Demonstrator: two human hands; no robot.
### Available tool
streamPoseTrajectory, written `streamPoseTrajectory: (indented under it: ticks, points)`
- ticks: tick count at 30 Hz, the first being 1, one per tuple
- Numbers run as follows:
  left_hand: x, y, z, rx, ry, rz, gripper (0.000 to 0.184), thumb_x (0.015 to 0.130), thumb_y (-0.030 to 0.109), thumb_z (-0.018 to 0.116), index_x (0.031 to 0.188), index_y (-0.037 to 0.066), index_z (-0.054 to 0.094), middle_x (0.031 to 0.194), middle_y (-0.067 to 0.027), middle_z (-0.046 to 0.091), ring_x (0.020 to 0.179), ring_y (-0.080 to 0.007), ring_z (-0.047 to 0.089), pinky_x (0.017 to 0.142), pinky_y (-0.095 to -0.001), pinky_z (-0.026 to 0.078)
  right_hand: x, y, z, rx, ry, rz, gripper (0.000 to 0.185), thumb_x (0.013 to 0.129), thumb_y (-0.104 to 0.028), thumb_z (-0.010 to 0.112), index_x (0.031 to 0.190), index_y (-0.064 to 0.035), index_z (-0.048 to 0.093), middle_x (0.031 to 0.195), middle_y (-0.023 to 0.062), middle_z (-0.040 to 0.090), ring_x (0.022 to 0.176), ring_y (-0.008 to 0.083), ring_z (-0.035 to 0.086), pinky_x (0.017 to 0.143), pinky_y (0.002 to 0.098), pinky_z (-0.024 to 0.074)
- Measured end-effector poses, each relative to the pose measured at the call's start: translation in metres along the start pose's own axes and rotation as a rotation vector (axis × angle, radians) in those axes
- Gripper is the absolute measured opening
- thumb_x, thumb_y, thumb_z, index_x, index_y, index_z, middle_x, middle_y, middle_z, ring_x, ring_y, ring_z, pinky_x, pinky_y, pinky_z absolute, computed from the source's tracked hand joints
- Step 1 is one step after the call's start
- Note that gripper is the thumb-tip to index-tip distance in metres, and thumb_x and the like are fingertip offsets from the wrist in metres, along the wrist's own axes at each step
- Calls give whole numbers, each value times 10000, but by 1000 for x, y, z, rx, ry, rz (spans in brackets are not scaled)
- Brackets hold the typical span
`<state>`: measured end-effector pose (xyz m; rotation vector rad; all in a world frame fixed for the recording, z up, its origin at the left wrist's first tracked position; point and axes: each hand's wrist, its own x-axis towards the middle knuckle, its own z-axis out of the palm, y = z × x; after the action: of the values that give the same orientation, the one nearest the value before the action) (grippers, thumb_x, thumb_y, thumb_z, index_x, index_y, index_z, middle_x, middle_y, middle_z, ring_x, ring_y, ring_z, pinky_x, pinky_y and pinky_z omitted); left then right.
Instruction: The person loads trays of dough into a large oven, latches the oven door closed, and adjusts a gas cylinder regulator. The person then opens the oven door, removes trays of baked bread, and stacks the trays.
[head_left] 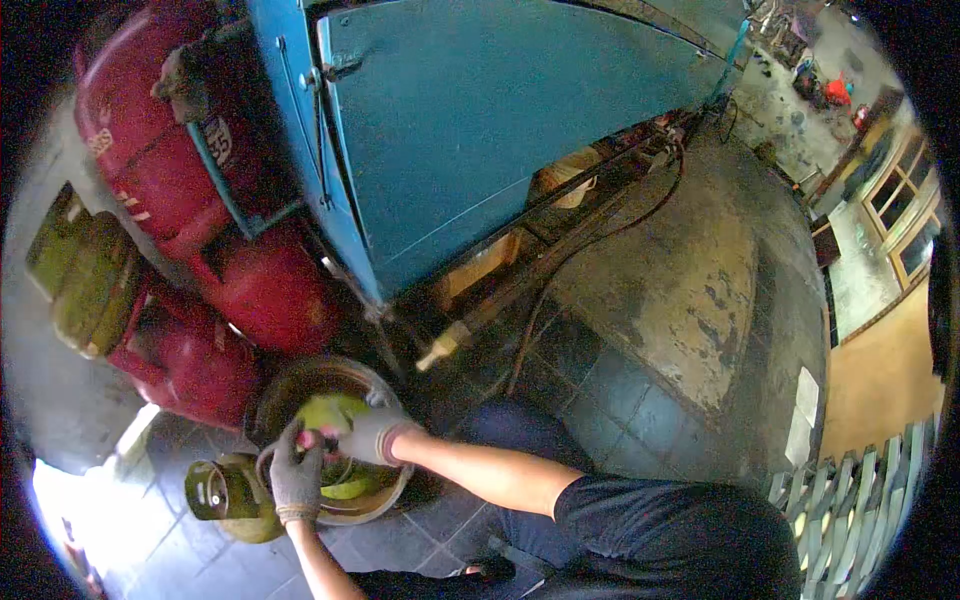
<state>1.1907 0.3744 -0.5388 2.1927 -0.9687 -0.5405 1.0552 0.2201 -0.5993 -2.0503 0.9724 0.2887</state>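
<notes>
Both hands wear grey knit gloves and work close together over a round tub (400,497) that holds a yellow-green gas cylinder (345,488). My left hand (297,470) is at the tub's left side, its fingers closed near a small pink thing (306,438). Just right of it, my right hand (370,436) reaches in over the cylinder's top, blurred, its fingertips hard to make out. What either hand grips is too small and smeared to name.
Another green cylinder (245,500) stands left of the tub. Large red cylinders (200,370) and a tilted green one (85,270) are behind it. A blue metal cabinet (500,120) rises ahead, with a hose (540,320) on the floor to its right.
</notes>
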Motion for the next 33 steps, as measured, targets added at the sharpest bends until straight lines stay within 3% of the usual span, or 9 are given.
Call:
streamPoseTrajectory:
  ticks: [5,11,14,16,19,26,33]
  points:
    - [7,-28,14,25,76,99,543,1034,234,874,1511,14,738,1309,-220,827,1244,-311,775,1119,-421,583,26,18,33,24,73,-70,665,1020,-639,676,1407,-112,800,1375,245,814,1234,445,799,1043,518,626]
    - [17,-34,24,74,213,115,456,906,244,938,1293,41,807,1196,-200,840,1171,-339,774,1086,-432,590,12,16,17,-28,87,-120,701,1028,-680,635,1442,-134,783,1395,232,812,1283,447,782,1084,507,619]
    - [17,-32,27,72,246,102,421,868,244,952,1204,42,797,1112,-185,831,1093,-350,773,1038,-447,604,-1,9,1,-30,27,-66,711,1040,-689,603,1454,-138,778,1398,228,812,1291,443,781,1087,510,614]
    - [14,-19,25,55,261,79,390,833,245,960,1104,42,767,1015,-193,800,996,-377,765,971,-484,608,-21,1,-16,2,50,-149,683,1050,-661,597,1460,-145,776,1391,222,817,1276,435,788,1078,515,614]
    - [10,-6,24,111,294,82,399,810,261,967,1006,33,704,952,-219,758,920,-411,745,911,-512,600,20,22,17,3,-21,-81,657,1058,-639,596,1464,-156,776,1385,219,821,1260,427,795,1067,513,614]
    - [12,-19,32,172,375,159,432,808,285,968,974,24,667,926,-243,729,891,-444,719,859,-494,589,7,16,8,-9,20,-101,636,1065,-615,592,1477,-164,772,1390,227,815,1252,417,800,1046,500,619]
    - [14,-23,32,130,330,167,402,819,261,960,1014,24,701,975,-220,751,920,-406,728,882,-485,594,-11,9,-7,-20,-33,-47,630,1063,-576,569,1489,-153,758,1386,248,808,1257,420,798,1060,493,619]
